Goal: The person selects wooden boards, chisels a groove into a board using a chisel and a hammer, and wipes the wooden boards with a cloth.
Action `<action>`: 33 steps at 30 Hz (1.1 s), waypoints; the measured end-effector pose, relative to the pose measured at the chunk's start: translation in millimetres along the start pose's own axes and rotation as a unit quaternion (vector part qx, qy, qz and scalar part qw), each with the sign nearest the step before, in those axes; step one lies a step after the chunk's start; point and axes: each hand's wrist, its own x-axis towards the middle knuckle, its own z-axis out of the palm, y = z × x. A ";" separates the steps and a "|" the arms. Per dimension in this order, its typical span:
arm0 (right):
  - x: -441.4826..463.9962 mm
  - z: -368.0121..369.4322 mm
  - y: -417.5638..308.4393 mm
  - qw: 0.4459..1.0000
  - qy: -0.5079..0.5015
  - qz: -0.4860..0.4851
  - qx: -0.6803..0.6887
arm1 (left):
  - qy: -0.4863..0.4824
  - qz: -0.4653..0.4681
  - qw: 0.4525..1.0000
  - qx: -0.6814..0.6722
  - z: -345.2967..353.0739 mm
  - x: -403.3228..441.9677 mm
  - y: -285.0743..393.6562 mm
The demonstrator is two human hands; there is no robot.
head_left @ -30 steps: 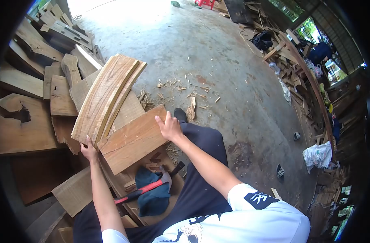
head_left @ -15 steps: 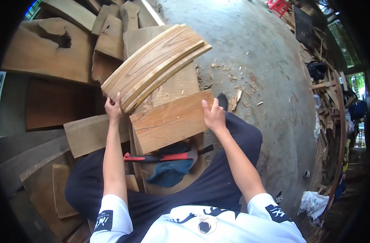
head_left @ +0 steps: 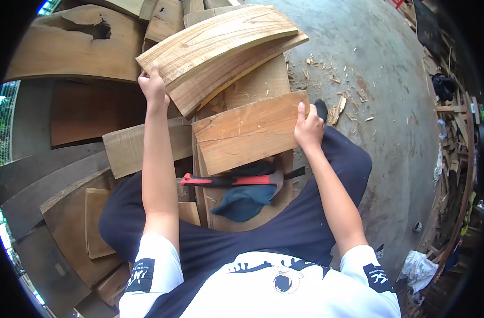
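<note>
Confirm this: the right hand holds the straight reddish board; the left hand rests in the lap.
Wrong: the head view shows the left hand gripping the upper curved board, not in the lap. The right hand does hold the straight reddish board.

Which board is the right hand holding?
The straight, reddish-brown board, with the right hand at one end; the left hand grips a paler, curved board.

On my feed, upper curved board (head_left: pixel 215 40) lies over lower curved board (head_left: pixel 226 71), both beyond flat board (head_left: pixel 250 132). Nearer, tool (head_left: pixel 242 181) lies across cloth (head_left: pixel 244 202). More boards (head_left: pixel 46 61) left; wood chips (head_left: pixel 336 109) right, on floor (head_left: pixel 390 159).
</note>
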 end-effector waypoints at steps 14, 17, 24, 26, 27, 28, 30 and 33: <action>4.0 26.4 -23.7 0.997 0.033 0.039 0.064 | 0.030 0.072 0.994 0.070 71.2 -53.1 86.2; 7.1 27.3 -19.5 0.993 0.030 0.027 0.109 | -0.020 0.186 0.980 0.061 83.6 -79.2 117.9; 22.8 12.9 -11.5 0.951 0.021 0.041 0.306 | 0.009 0.144 0.988 0.062 43.3 -140.2 185.6; 48.9 7.0 10.9 0.872 0.010 0.093 0.481 | -0.022 0.092 0.995 0.027 16.0 -149.9 190.3; 62.4 -2.3 18.8 0.797 -0.001 0.121 0.592 | -0.046 0.043 0.998 0.017 2.6 -158.2 193.0; 70.6 -20.5 24.9 0.709 -0.025 0.146 0.690 | -0.046 0.048 0.998 0.019 -17.0 -160.3 187.4; 74.1 -65.5 13.8 0.591 -0.012 0.175 0.787 | 0.002 0.037 0.998 0.041 -45.6 -160.2 170.2; 84.8 -79.6 36.8 0.598 -0.018 0.157 0.786 | -0.084 -0.050 0.995 -0.021 -91.8 -164.9 134.3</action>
